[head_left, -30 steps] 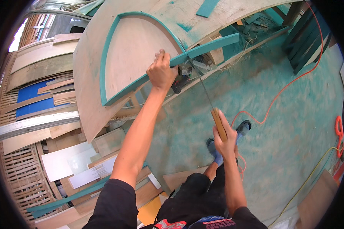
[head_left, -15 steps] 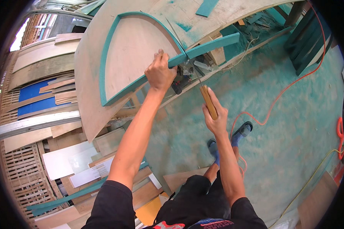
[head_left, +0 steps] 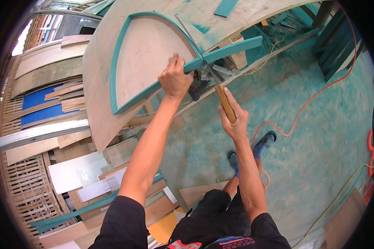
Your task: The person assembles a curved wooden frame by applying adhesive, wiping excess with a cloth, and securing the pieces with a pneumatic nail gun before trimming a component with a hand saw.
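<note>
A curved-sided triangular frame of teal strips (head_left: 114, 68) lies on a pale plywood sheet (head_left: 96, 103). One strip (head_left: 234, 47) runs past the frame's corner, out over the sheet's edge to the right. My left hand (head_left: 175, 79) is closed round the strip just left of that corner. In my right hand (head_left: 236, 118) is the tan handle of a handsaw (head_left: 225, 103). Its thin blade crosses the strip at the corner and reaches up over the sheet along the frame's right side. My fingers hide part of the strip.
Teal scraps (head_left: 278, 27) and a dark tool (head_left: 197, 90) lie under the sheet's edge. An orange hose (head_left: 305, 106) snakes over the dusty floor near my feet. Stacked boards (head_left: 50, 62) fill the left side. Dark panels (head_left: 334, 45) lean at the upper right.
My right hand has drawn up and slightly left with the saw, so the blade reaches farther past the strip. The left hand keeps its grip in nearly the same place.
</note>
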A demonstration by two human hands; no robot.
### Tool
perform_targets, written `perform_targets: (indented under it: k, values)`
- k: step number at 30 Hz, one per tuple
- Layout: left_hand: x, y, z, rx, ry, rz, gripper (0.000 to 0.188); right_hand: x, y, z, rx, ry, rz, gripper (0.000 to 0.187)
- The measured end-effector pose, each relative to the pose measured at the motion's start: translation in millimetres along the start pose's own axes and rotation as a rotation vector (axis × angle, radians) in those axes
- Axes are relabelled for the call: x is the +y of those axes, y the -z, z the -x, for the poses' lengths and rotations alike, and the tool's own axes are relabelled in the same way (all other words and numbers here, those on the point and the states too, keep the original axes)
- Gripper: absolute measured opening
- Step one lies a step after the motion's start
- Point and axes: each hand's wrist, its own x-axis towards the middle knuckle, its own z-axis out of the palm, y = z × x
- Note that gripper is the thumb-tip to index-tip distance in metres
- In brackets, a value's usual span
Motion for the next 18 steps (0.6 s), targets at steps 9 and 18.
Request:
perform_targets:
  k: [9,18]
  values:
    - [-3,-1,3,0.047,-0.008,-0.006,0.027,-11,20,18,-0.115,-0.072,0.088,0.059]
    - [-7,-2,5,0.054,-0.017,-0.021,0.025,1,27,38,-0.056,0.011,0.053,0.064]
